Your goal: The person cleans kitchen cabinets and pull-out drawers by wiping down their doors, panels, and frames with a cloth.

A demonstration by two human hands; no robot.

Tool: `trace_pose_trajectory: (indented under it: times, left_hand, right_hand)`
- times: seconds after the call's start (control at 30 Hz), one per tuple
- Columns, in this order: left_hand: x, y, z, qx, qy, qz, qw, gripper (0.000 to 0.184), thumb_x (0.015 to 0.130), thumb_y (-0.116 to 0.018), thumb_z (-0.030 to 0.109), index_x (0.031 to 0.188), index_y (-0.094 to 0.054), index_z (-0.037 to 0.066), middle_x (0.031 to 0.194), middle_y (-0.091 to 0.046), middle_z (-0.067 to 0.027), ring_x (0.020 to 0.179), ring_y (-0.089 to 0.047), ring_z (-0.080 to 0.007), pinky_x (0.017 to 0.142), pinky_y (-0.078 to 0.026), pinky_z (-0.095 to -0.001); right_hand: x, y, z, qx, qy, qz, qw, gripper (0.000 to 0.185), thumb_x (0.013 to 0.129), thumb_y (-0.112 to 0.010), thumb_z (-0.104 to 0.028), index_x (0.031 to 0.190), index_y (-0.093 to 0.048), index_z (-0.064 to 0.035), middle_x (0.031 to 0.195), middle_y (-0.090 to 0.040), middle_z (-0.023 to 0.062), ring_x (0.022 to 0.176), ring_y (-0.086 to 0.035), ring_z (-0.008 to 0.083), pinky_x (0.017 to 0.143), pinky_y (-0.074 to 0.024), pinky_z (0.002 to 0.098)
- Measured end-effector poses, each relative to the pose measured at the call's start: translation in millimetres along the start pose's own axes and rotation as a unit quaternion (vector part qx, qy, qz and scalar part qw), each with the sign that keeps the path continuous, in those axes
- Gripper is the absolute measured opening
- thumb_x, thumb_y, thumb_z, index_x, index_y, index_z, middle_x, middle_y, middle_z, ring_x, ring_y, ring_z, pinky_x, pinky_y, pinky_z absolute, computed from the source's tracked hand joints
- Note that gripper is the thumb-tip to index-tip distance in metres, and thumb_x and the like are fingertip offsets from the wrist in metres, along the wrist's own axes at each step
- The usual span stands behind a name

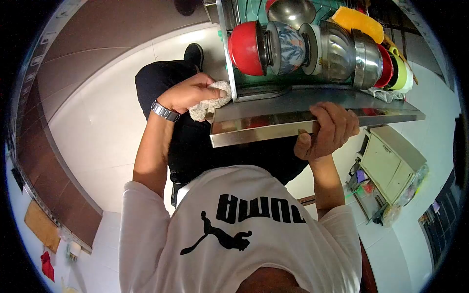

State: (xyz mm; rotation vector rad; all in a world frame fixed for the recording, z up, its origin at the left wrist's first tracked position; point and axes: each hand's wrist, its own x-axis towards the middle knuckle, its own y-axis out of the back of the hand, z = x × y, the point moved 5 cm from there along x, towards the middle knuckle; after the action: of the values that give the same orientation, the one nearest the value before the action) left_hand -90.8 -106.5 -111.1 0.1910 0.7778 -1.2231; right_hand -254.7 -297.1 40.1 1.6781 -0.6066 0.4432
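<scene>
My left hand (188,93), with a metal watch on its wrist, is closed around a crumpled whitish cloth (211,101). The cloth presses against the left end of a pulled-out drawer, near the side rail (229,63). My right hand (330,128) grips the shiny metal drawer front (264,128), fingers over its top edge and thumb on the near side. Behind that front, the drawer's rack holds a red bowl (246,48), a leaf-patterned bowl (288,48), a fluted metal bowl (338,51) and a steel bowl (366,58), all standing on edge.
A yellow-orange item (359,23) and a lime-green dish (398,68) also sit in the drawer. Brown cabinet fronts (97,44) curve along the left. A pale small cabinet (386,163) stands on the right. My dark-trousered leg (156,85) is beside the drawer's left end, over light floor tiles.
</scene>
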Motion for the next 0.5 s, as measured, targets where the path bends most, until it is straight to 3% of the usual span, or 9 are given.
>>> trace_pose_trajectory:
  times: [0.07,0.1,0.17,0.2,0.27,0.3,0.37,0.5]
  left_hand:
    - [-1.1,1.2,1.7,0.019,-0.047,0.089,0.995,0.037,0.079,-0.069,0.033,0.081,-0.063,-0.004,0.064,-0.056,-0.0042,0.059,-0.046,-0.0078,0.051,-0.038,-0.0251]
    - [7.2,5.9,-4.2,0.019,-0.046,0.089,0.995,0.037,0.079,-0.069,0.033,0.081,-0.063,-0.004,0.064,-0.056,-0.0042,0.059,-0.046,-0.0078,0.051,-0.038,-0.0251]
    - [31.1,15.9,-22.4,0.257,0.011,0.023,0.966,0.038,0.079,-0.066,0.031,0.081,-0.063,-0.006,0.066,-0.061,-0.0141,0.059,-0.055,-0.0158,0.055,-0.043,-0.0297]
    - [35.5,12.2,-10.7,0.359,0.028,0.038,0.932,0.045,0.078,-0.06,0.035,0.087,-0.062,-0.01,0.075,-0.063,-0.0245,0.068,-0.062,-0.0291,0.064,-0.047,-0.0375]
    - [96.5,33.1,-85.9,0.402,-0.09,0.064,0.909,0.049,0.078,-0.056,0.037,0.088,-0.063,-0.011,0.082,-0.062,-0.0301,0.078,-0.064,-0.0383,0.072,-0.047,-0.0435]
    - [95.8,28.0,-68.8,0.401,-0.089,0.064,0.909,0.049,0.078,-0.056,0.037,0.088,-0.063,-0.011,0.082,-0.062,-0.0301,0.078,-0.064,-0.0383,0.072,-0.047,-0.0435]
    - [102.8,12.6,-48.9,0.495,-0.001,-0.039,0.868,0.048,0.08,-0.051,0.037,0.086,-0.064,-0.009,0.085,-0.063,-0.0288,0.079,-0.064,-0.0384,0.075,-0.047,-0.0451]
    - [107.9,25.6,-65.9,0.424,0.097,0.002,0.9,0.045,0.081,-0.047,0.034,0.082,-0.066,-0.006,0.089,-0.064,-0.027,0.081,-0.064,-0.0377,0.076,-0.048,-0.0458]
  right_hand:
    - [-0.1,0.8,-0.2,-0.019,-0.002,-0.018,1.0,0.04,0.086,-0.04,-0.045,0.087,-0.062,-0.0118,0.087,-0.06,0.0046,0.082,-0.054,0.0224,0.086,-0.0311,0.0395]
    - [-0.1,0.9,-0.2,-0.018,-0.003,-0.018,1.0,0.04,0.086,-0.04,-0.045,0.087,-0.062,-0.0118,0.087,-0.06,0.0046,0.082,-0.054,0.0224,0.086,-0.0311,0.0395]
    - [-0.1,-0.1,-0.2,-0.008,0.0,-0.013,1.0,0.039,0.085,-0.041,-0.045,0.087,-0.062,-0.0124,0.087,-0.06,0.0043,0.083,-0.054,0.0221,0.086,-0.0311,0.0393]
    - [-0.4,-0.3,0.3,-0.005,0.001,-0.013,1.0,0.039,0.085,-0.041,-0.045,0.087,-0.062,-0.0124,0.087,-0.06,0.0043,0.083,-0.054,0.0221,0.086,-0.0311,0.0393]
    - [-0.5,-0.7,0.4,-0.002,-0.003,-0.007,1.0,0.039,0.084,-0.041,-0.046,0.087,-0.062,-0.0129,0.088,-0.06,0.0043,0.084,-0.054,0.022,0.086,-0.0313,0.0389]
    - [-0.3,-0.5,-0.2,-0.001,-0.003,-0.008,1.0,0.039,0.084,-0.041,-0.046,0.087,-0.062,-0.0129,0.088,-0.06,0.0043,0.084,-0.054,0.022,0.086,-0.0313,0.0389]
    - [0.2,0.5,-0.9,-0.01,-0.006,-0.015,1.0,0.04,0.084,-0.041,-0.046,0.087,-0.063,-0.0131,0.088,-0.061,0.0042,0.083,-0.055,0.022,0.085,-0.0318,0.0389]
    - [2.7,1.1,-1.3,-0.007,0.001,-0.013,1.0,0.04,0.085,-0.04,-0.046,0.086,-0.063,-0.013,0.087,-0.061,0.0042,0.081,-0.056,0.0221,0.084,-0.0327,0.0392]
